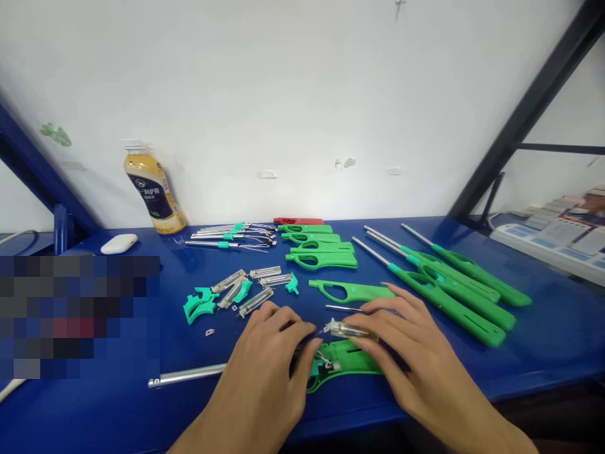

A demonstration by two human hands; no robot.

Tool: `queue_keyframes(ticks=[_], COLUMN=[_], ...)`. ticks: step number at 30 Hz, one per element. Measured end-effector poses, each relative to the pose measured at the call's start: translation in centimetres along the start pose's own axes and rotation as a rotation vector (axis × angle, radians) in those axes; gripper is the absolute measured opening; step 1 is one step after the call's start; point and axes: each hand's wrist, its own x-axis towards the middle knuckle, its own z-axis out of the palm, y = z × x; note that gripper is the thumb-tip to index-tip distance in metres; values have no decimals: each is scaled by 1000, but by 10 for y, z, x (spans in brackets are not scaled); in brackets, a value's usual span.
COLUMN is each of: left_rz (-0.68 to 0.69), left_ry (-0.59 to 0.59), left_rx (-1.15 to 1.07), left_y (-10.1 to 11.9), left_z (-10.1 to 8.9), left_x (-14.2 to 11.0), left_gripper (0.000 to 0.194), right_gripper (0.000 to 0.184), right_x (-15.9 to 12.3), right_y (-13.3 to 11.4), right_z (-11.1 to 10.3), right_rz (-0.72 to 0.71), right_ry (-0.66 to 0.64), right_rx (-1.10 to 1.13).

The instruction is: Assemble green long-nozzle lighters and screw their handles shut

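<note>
My right hand point(416, 353) grips a clear lighter fuel tank point(352, 330) between thumb and fingers, its nozzle end pointing left. My left hand point(271, 362) is closed in a pinch beside that nozzle; the small thing at its fingertips is too fine to make out. Below both hands lies an opened green lighter shell point(352, 358) with thin wires and a teal piece inside. A metal lighter tube point(189, 374) extends leftward from under my left hand. Just beyond my right fingers are a green handle half point(352, 291) and a thin metal rod point(343, 308).
Several spare fuel tanks point(256, 301) and teal triggers point(201, 306) lie left of centre. Wired metal tubes point(212, 244) and green handle halves point(321, 260) sit behind. Several long green lighters point(444, 302) occupy the right. A yellow bottle point(154, 189) and white case point(119, 243) stand back left.
</note>
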Motion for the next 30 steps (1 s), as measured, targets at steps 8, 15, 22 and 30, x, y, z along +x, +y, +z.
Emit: queue_keyframes(ticks=[8, 15, 22, 30], left_rz=[55, 91, 85, 103], left_ry=[7, 52, 34, 40], left_rx=[-48, -36, -72, -71], left_y=[-1, -4, -4, -7], left_z=[4, 7, 9, 12], left_x=[-4, -10, -11, -13], left_gripper=[26, 24, 22, 23], right_gripper=[33, 35, 35, 36], right_x=[-2, -2, -2, -3], right_y=[-5, -6, -6, -4], right_z=[-5, -7, -6, -6], right_rz=[-28, -41, -37, -42], right_ry=[-15, -40, -60, -86], right_rx=[33, 22, 33, 26])
